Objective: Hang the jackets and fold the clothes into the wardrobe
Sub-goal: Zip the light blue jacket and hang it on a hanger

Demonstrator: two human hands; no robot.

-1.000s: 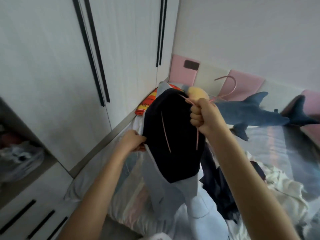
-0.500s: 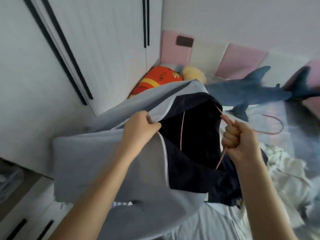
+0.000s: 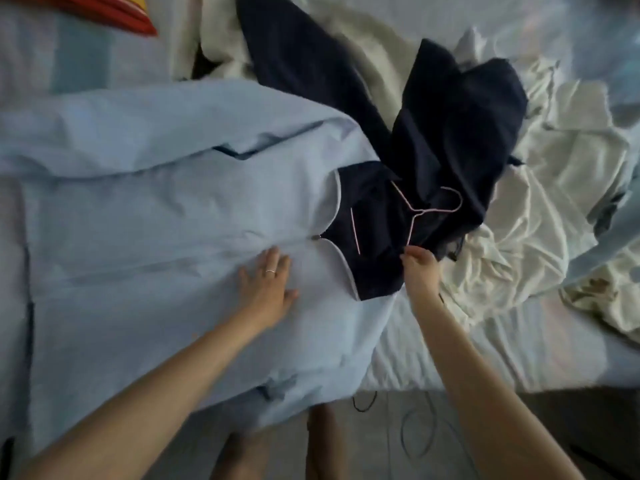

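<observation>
From the head view, the pale blue jacket (image 3: 156, 220) lies spread flat on the bed (image 3: 485, 358), its collar toward the right and its navy lining showing at the open neck. A pink wire hanger (image 3: 433, 210) sits partly inside that neck, with the hook lying out on a heap of navy clothes (image 3: 460, 116) beside white ones (image 3: 519, 237). The left hand (image 3: 266, 289) rests flat on the jacket's front, fingers wide and straight, just beside the zip pull (image 3: 315, 238). The right hand (image 3: 420, 271) has its fingers curled, pinching the navy collar edge where the hanger's lower arm ends; whether the wire is in that pinch I cannot tell. To my eye the hanger looks only half seated, so a lift could let a shoulder slide off. The hook could also snag the navy heap and drag it along. I can read no brand, label or writing anywhere.
</observation>
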